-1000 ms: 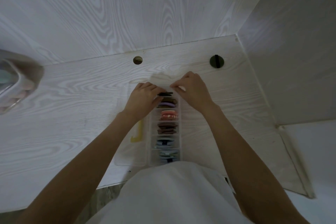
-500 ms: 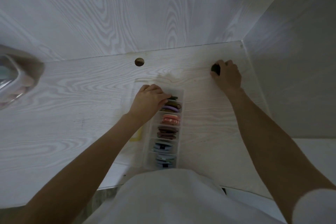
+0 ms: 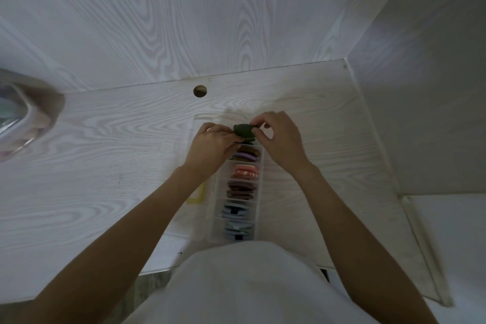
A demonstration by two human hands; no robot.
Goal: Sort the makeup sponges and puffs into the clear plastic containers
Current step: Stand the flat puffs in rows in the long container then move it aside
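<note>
A long clear plastic container (image 3: 259, 192) with several compartments lies on the white wood-grain desk (image 3: 105, 166). Its compartments hold stacked puffs: purple and brown ones (image 3: 246, 155), pink ones (image 3: 246, 171), dark brown ones (image 3: 240, 191) and pale blue ones (image 3: 235, 212). A dark green puff (image 3: 243, 131) is held just above the container's far end. My right hand (image 3: 278, 137) pinches its right edge. My left hand (image 3: 211, 146) touches its left side, fingers curled over the far compartment.
A second clear container (image 3: 18, 123) holding pale items stands at the desk's far left. A yellow object (image 3: 196, 196) lies left of the long container, partly under my left forearm. A round cable hole (image 3: 200, 91) is in the desk near the back wall.
My right hand went to the dark green puff at the desk's back right, picked it up and brought it back over the container's far end. My left hand stayed at that end.
</note>
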